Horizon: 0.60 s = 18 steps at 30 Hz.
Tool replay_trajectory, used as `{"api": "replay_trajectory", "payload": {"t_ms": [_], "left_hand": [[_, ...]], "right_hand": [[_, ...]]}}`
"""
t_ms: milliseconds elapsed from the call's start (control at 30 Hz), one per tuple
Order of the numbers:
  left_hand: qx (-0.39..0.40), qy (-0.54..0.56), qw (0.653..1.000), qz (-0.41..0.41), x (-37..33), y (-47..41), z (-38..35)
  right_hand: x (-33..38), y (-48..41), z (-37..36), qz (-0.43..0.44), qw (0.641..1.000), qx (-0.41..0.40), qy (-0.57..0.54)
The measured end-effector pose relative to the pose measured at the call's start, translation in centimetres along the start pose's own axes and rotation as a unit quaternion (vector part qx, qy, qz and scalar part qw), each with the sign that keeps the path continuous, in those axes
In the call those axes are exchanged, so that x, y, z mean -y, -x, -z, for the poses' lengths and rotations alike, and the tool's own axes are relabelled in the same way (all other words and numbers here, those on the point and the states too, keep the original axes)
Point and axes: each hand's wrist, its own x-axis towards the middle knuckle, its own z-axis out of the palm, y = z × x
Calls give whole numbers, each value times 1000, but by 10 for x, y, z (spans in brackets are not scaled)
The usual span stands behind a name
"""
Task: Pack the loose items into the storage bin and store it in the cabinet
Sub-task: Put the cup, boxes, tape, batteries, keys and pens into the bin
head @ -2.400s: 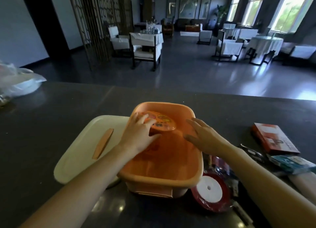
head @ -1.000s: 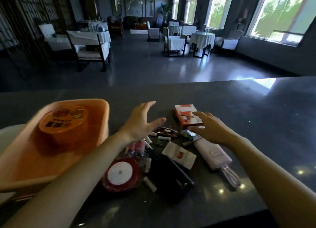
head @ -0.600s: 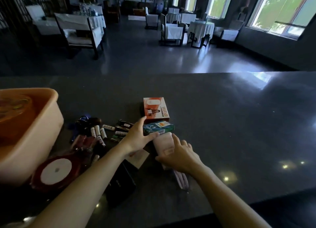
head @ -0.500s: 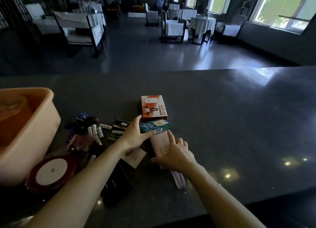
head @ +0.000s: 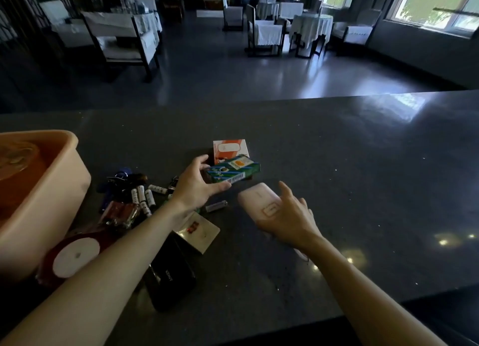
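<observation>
My left hand point(head: 195, 183) grips a green and blue box point(head: 234, 172), raised a little off the dark counter point(head: 337, 164). Behind it lies an orange and white box point(head: 229, 147). My right hand point(head: 290, 217) rests on a pink power bank point(head: 256, 203), fingers spread over its near end. The orange storage bin point(head: 39, 190) stands at the left edge with a round orange container point(head: 15, 161) inside. Between bin and hands lie several white batteries point(head: 142, 195), a red ribbon spool point(head: 72, 257), a black device point(head: 171, 281) and a small white card box point(head: 198, 231).
The counter's near edge runs across the bottom right. Beyond the far edge is a dim dining room with white-covered chairs point(head: 124, 39) and tables point(head: 311, 24). A loose battery point(head: 216, 205) lies between my hands.
My left hand has closed on the green box and lifted it slightly. My right hand has slid down the pink power bank, baring its far end. The view has shifted a little.
</observation>
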Motion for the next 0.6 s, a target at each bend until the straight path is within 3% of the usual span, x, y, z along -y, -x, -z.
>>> {"api": "replay_trajectory", "payload": {"t_ms": [267, 467, 600], "left_hand": [[-149, -9, 987, -61, -12, 24, 112], [-254, -12, 966, -46, 13, 64, 234], [-280, -30, 959, -38, 45, 82, 314]], "right_hand": [[90, -5, 14, 114, 992, -46, -25], [202, 8, -22, 235, 971, 10, -37], [275, 23, -70, 280, 958, 52, -43]]}}
